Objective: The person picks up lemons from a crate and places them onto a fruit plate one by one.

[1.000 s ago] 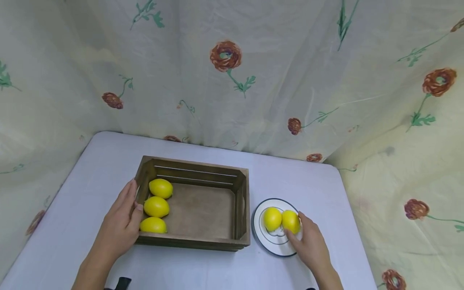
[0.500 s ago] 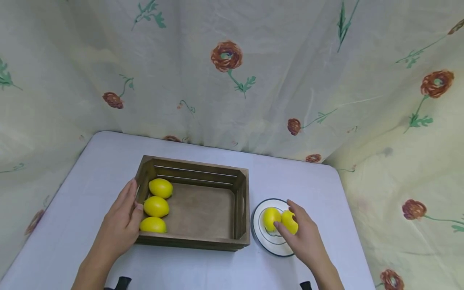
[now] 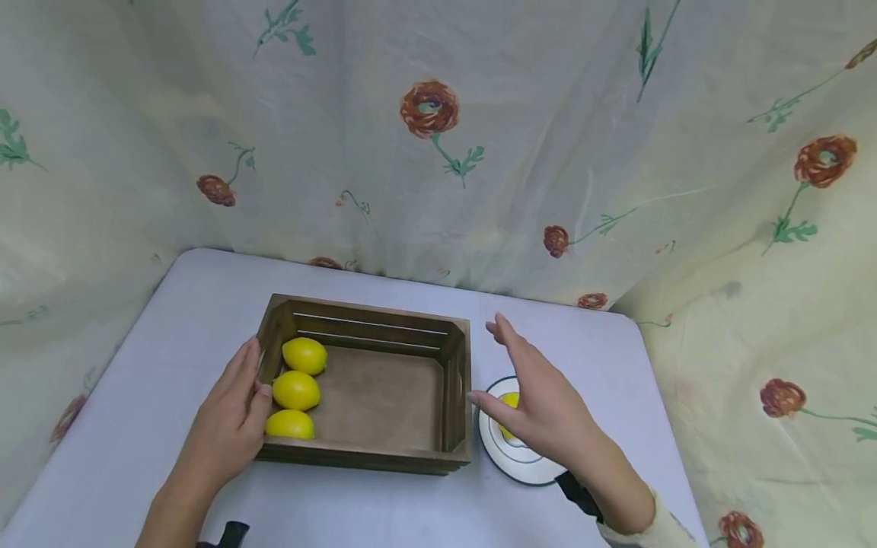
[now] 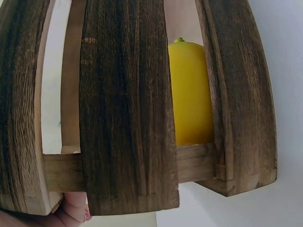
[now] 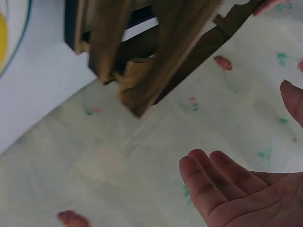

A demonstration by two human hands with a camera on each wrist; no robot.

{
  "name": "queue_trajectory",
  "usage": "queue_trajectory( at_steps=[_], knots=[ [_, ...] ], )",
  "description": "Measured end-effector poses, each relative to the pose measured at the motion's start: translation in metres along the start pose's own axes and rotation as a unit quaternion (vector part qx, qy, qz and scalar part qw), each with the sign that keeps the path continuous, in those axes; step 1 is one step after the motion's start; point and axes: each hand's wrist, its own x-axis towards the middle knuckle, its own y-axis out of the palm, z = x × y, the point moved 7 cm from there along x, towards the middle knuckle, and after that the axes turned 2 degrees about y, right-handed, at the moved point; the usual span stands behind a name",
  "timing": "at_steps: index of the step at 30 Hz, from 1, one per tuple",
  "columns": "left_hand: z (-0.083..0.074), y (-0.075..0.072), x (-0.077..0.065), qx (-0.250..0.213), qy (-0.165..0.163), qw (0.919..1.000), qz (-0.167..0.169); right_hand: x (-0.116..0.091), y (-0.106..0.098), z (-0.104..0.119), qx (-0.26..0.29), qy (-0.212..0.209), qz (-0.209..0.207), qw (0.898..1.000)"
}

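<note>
In the head view, the crate [image 3: 363, 454] at 7 o'clock is brown, its slats streaked near-black up close. At its 9 o'clock the lemons [image 3: 296, 391] are plain yellow, one tipped green. The plate [image 3: 496, 450] at 5 o'clock is white, with a dark rim line and thin inner rings. White tinged lilac: the table [image 3: 384, 510]. Towards 12 o'clock the curtain [image 3: 308, 122] is cream, scattered with rust-red blooms [image 3: 429, 109] and green stems [image 3: 441, 150].

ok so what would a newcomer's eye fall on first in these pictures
Probably the three yellow lemons, lined up along the left end of the slatted wooden crate. Next, the open right hand, partly hiding a white plate beside the crate in the head view.
</note>
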Motion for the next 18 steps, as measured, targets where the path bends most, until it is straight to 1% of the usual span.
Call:
queue_trajectory(
  at_steps=[3,5,8,10,14,18],
  knots=[
    [0.000,0.000,0.003,-0.005,0.003,1.0000,0.003,0.013,0.000,0.021,-0.019,-0.048,0.016,0.999],
    [0.001,0.003,0.003,-0.007,0.003,1.0000,0.004,0.021,0.000,0.033,-0.036,-0.072,0.031,0.996],
    [0.001,0.005,0.004,-0.004,0.000,1.0000,0.005,0.032,0.002,0.048,-0.055,-0.094,0.050,0.993],
    [0.001,0.005,0.004,0.002,-0.004,1.0000,0.005,0.040,0.006,0.057,-0.057,-0.101,0.064,0.991],
    [0.003,0.001,0.002,0.009,-0.012,0.9999,0.001,0.055,0.023,0.076,-0.060,-0.130,0.093,0.985],
    [0.004,-0.001,0.001,0.012,-0.014,0.9998,0.001,0.066,0.043,0.095,-0.072,-0.178,0.125,0.973]
  ],
)
